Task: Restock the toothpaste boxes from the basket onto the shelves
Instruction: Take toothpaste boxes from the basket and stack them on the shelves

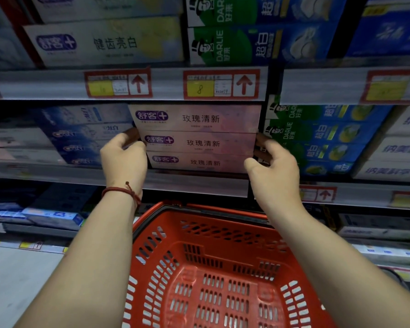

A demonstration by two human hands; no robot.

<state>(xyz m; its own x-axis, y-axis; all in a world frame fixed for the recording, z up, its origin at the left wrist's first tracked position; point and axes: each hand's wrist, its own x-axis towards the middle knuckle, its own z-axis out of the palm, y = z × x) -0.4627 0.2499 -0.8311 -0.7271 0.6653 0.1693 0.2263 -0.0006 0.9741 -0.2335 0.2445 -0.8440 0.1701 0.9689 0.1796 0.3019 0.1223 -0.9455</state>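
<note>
Here, toothpaste boxes (199,143) (three, stacked) sit between left fingers (130,133) and right fingers (262,142).

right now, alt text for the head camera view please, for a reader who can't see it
The left hand and right hand hold the two ends of three stacked pink toothpaste boxes on a store shelf crowded with other toothpaste. Below, the red basket looks empty.

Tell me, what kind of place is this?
Most likely a supermarket aisle: shelves stacked with toothpaste boxes, price tags along the shelf edges, and a red shopping basket below.
</note>
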